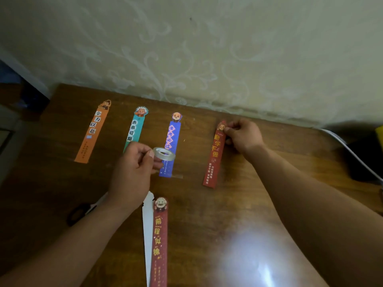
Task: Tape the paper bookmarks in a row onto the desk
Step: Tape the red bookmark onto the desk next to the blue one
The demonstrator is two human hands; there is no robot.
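Fingers of the left hand (132, 168) grip the tape roll (164, 153); the right hand (242, 135) pinches the red bookmark (215, 156) top.

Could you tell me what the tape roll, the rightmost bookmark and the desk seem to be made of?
Tape roll: probably clear plastic film, translucent with a glossy rim. Rightmost bookmark: thin printed paper or card, flat, cleanly cut edges. Desk: wood or wood-look laminate; brown grain, slight sheen.

a home room: a dark wooden surface (269, 183) pushed against pale floral-embossed wallpaper (186, 59) at 12 o'clock.
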